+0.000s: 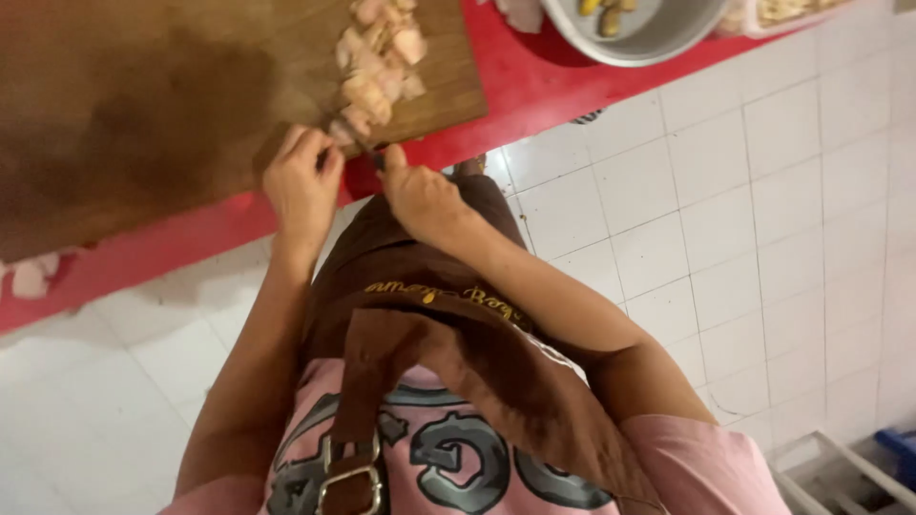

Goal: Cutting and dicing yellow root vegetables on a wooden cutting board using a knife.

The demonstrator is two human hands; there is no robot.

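Two hands work at the near edge of the wooden cutting board (pixel 191 105): the left hand (pixel 303 181) curls its fingers onto the end of the pale meat pieces (pixel 377 67), and the right hand (pixel 420 195) is closed on a dark knife handle (pixel 377 157) — blade hidden. Cutting well here likely means knuckles forward and fingertips tucked back. Farther off — a grey bowl (pixel 658 38) on the red counter (pixel 534 86).

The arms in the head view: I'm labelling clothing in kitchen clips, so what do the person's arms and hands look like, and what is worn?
Both arms are bare from short pink sleeves down. The left hand and right hand wear no gloves; no rings, watch or bands show. Over a pink T-shirt with large grey print hangs a brown apron with yellow stitching and a metal strap buckle.
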